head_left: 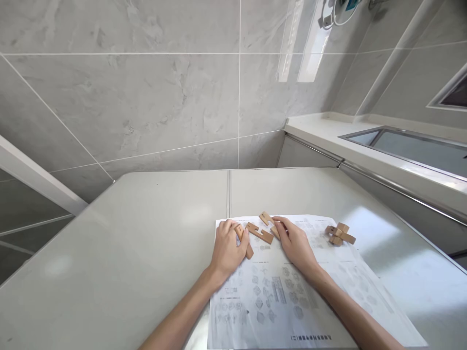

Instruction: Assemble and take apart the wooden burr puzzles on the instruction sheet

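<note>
My left hand [226,248] rests on a printed instruction sheet [288,291] with its fingers curled round a notched wooden puzzle bar [243,239]. My right hand [296,242] lies beside it, fingertips pinching another notched wooden piece [269,221]. Between the two hands a third notched bar [260,233] lies flat on the sheet. A small assembled cluster of wooden pieces [340,234] sits apart to the right on the paper.
The sheet lies on a pale grey table [138,253] set against a tiled wall [146,97]. To the right runs a counter [328,131] with a steel sink [416,146]. A white rail [32,177] slants at the left.
</note>
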### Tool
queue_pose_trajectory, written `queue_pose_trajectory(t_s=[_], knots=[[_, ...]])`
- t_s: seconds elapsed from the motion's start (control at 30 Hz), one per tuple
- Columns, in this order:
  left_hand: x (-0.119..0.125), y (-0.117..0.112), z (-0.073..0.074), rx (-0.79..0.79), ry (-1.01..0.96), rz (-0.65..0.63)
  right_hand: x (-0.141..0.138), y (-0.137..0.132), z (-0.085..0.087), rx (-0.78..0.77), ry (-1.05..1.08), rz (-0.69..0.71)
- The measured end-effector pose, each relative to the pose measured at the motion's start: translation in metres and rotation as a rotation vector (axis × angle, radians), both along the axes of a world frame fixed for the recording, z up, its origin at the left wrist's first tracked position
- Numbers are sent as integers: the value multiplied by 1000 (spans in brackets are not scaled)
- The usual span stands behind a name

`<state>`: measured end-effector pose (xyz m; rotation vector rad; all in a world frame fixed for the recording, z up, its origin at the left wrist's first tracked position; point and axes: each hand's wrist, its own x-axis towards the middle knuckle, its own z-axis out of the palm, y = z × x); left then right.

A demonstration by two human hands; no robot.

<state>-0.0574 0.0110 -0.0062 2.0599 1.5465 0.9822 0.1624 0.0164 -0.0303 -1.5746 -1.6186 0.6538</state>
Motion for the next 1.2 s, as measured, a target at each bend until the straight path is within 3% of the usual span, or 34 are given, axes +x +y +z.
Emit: queue_pose_trajectory(t_s=[0.13, 0.27, 0.43, 0.6, 0.7, 0.97, 1.2], knots=[[-4, 5, -9, 57, 59, 91, 1, 2, -5, 52, -126, -7], [-5, 8, -18, 148, 175, 146, 1, 1, -8, 101, -186, 97], [-5, 4, -19, 142, 132, 9, -3, -1, -10, 139, -160, 157], [-4, -5, -9, 23, 97, -237, -6, -4, -5, 110, -120, 225], [-4, -9, -4, -24, 104, -318, -8, -7, 1, 70, -86, 307], [-4, -8, 3, -22, 107, -351, -10, -13, 13, 44, 1, 448], [-13, 0, 5, -10, 148, -282, -14, -17, 16, 58, -17, 450]])
